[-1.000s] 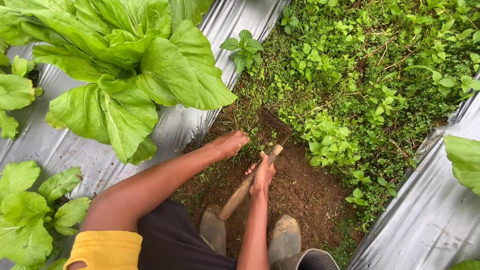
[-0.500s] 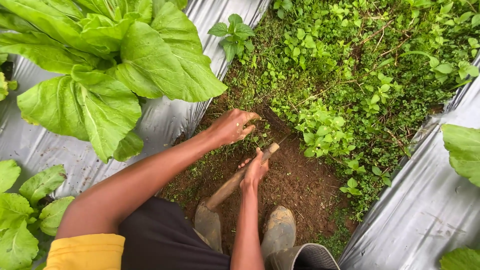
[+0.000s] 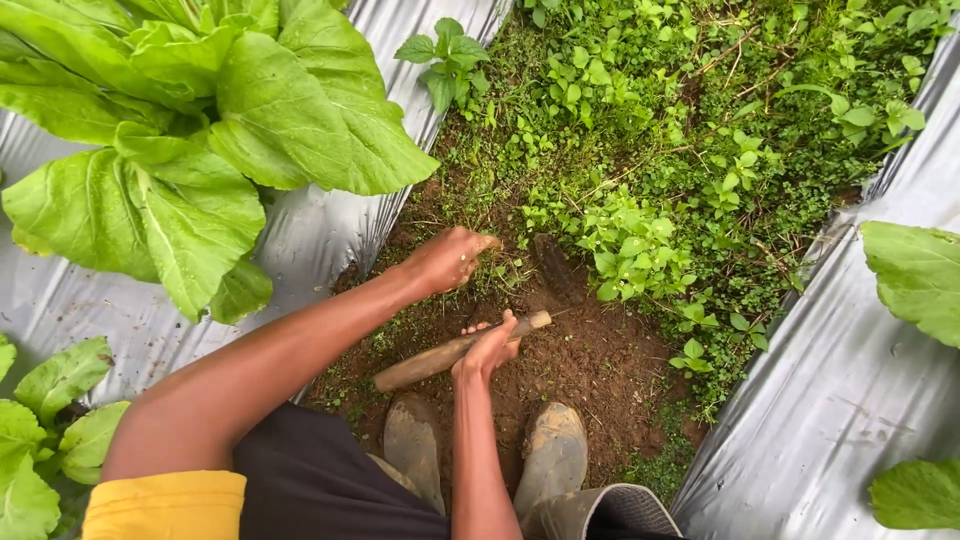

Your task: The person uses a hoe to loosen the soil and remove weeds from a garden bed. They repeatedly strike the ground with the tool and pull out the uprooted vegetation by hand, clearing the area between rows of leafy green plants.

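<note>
Two bare hands work low in a furrow of brown soil (image 3: 590, 365) between two sheets of silver plastic mulch. The right hand (image 3: 487, 348) is clenched around a wooden tool handle (image 3: 440, 358), gripping it near its far end; the handle lies almost flat, its free butt pointing toward 8 o'clock and its working end toward 2 o'clock, where a dark blade (image 3: 555, 265) sits dug into the earth at the edge of the weeds. The left hand (image 3: 447, 258) lies at 11 o'clock from the right one, well apart from the handle, fingers curled shut on a tuft of small weeds (image 3: 497, 268) at the soil line; how firmly it pinches them cannot be told.

Below the hands, at 6 o'clock, two mud-caked boots (image 3: 553, 452) stand on the cleared soil, one on each side of the right forearm, with dark shorts and a strip of yellow cloth (image 3: 165, 505) at the lower left edge.

Beyond the blade, from 12 to 3 o'clock, a thick mat of green weeds (image 3: 700, 130) covers the rest of the furrow. The left mulch sheet (image 3: 300, 240) runs along 9 to 11 o'clock, and a large leafy green plant (image 3: 190, 130) spreads over it; smaller leafy plants (image 3: 50, 420) sit at 8 o'clock. The right mulch sheet (image 3: 850, 390) fills 3 to 5 o'clock, with more broad leaves (image 3: 915, 275) reaching in from the edge.
</note>
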